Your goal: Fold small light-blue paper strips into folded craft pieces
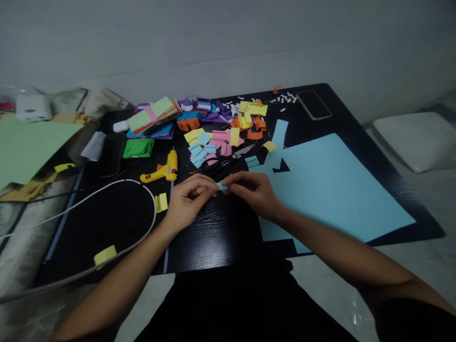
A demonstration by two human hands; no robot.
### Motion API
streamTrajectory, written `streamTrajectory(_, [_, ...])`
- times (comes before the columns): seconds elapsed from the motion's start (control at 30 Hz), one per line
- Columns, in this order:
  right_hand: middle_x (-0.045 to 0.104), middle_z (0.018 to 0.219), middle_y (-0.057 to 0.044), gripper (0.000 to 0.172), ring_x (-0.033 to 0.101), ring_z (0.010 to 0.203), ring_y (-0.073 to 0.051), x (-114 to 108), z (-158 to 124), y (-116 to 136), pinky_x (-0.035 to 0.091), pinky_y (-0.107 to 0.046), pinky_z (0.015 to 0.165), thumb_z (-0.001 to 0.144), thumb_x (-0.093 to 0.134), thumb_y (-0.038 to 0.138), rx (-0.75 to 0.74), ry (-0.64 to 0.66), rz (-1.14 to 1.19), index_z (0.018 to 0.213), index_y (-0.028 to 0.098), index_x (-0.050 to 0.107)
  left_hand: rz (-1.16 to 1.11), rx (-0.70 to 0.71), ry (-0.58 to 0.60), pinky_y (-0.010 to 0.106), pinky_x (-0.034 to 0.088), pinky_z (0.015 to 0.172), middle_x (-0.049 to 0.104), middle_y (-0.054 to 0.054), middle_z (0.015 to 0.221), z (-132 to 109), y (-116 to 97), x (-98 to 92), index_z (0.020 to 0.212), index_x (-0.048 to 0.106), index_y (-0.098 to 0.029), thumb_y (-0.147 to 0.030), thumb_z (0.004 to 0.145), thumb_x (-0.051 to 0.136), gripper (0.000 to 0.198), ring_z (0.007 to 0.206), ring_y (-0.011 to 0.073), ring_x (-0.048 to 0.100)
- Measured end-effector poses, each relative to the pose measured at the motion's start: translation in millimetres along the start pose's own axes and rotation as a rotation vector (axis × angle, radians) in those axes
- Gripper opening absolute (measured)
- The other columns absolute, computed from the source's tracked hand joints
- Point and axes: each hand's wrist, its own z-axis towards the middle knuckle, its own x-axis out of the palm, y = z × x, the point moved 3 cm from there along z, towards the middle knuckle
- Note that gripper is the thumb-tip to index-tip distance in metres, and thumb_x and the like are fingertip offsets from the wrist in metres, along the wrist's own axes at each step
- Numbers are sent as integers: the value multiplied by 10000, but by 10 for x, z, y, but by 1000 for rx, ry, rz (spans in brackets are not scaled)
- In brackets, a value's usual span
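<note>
A person's left hand [188, 199] and right hand [255, 192] pinch opposite ends of a small light-blue paper piece [222, 185], fingers clamped on it, above a black worktop [203, 242]. Scissors [240, 153] lie just beyond. A yellow hot glue gun [167, 169] lies to the left; a large light-blue paper sheet [335, 185] spreads to the right. Colourful folded paper pieces [218, 138] lie behind.

The small blue piece [221, 186] you hold looks like matt paper, as does the large, smooth pale blue sheet [335, 190]. Your black table [213, 232] shows a wood grain under a glossy sheen. You have a yellow glue gun [164, 170] that looks like plastic, scissors [243, 151] with metal blades, and a smooth, plastic-looking white cable [155, 213]. Your black trousers [228, 304] look like matt cloth; the wall [213, 38] you face is matt.
</note>
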Motion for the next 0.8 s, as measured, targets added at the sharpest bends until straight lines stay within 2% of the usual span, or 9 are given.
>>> streamTrajectory(0.17, [797, 920, -27, 239, 755, 852, -185, 7, -17, -33, 626, -364, 852, 785, 893, 355, -39, -70, -46, 892, 221, 727, 185, 161, 75, 348, 557, 840, 734, 82, 989, -37, -62, -17, 927, 740, -192, -212, 951, 664, 82, 925, 196, 688])
streamTrajectory(0.27, [793, 931, -25, 297, 764, 884, -190, 21, -20, -43, 633, -364, 869, 778, 904, 382, -47, -86, -47, 918, 228, 694, 110, 105, 11, 306, 565, 772, 725, 61, 946, -50, -4, -19, 906, 661, -190, -251, 944, 700, 82, 862, 174, 693])
streamTrajectory(0.4, [797, 943, -25, 282, 775, 910, -192, 38, -32, -29, 642, -363, 887, 797, 890, 385, -88, -99, -82, 957, 233, 715, 127, 8, -37, 252, 573, 684, 752, 25, 880, -59, 86, 5, 1084, 705, -193, -285, 933, 749, 182, 707, 129, 702])
streamTrajectory(0.5, [803, 949, -31, 260, 776, 895, -192, 44, -41, -27, 647, -358, 871, 815, 874, 392, -95, -99, -116, 976, 231, 748, 205, 34, -40, 243, 581, 683, 775, 26, 857, -62, 83, 6, 1047, 769, -191, -285, 953, 737, 138, 692, 125, 718])
streamTrajectory(0.67, [811, 947, -34, 304, 776, 862, -188, 48, -24, -37, 642, -333, 831, 815, 872, 414, -55, -41, -95, 1029, 219, 781, 249, 81, -60, 226, 578, 689, 782, 19, 864, -68, 53, -6, 1005, 785, -191, -261, 955, 740, 97, 715, 117, 723])
streamTrajectory(0.8, [803, 850, -27, 275, 765, 789, -176, 44, -1, -47, 627, -314, 787, 843, 847, 436, -21, -20, -90, 981, 202, 802, 276, 87, -54, 217, 576, 703, 785, 19, 877, -78, 46, 10, 1001, 778, -187, -246, 962, 729, 86, 725, 110, 721])
